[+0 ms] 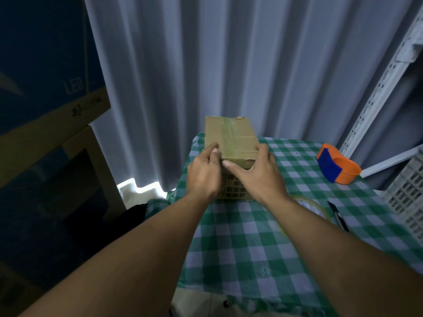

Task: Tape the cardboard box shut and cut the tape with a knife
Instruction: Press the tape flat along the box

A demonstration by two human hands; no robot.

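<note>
A brown cardboard box [231, 138] stands at the far left of the checked table, its flaps closed and a strip of clear tape running along the top. My left hand [202, 175] grips the box's near left corner. My right hand [256, 172] holds the near right corner, thumb pressed on the front face. A roll of clear tape [313, 208] lies flat to the right, partly hidden by my right forearm. A black-handled knife [338, 216] lies beside the roll.
An orange and blue tape dispenser [336, 167] sits at the back right of the green-and-white checked tablecloth [251, 236]. A white perforated crate [407, 191] stands at the right edge. Grey curtains hang behind; large cartons [45, 106] are stacked at left.
</note>
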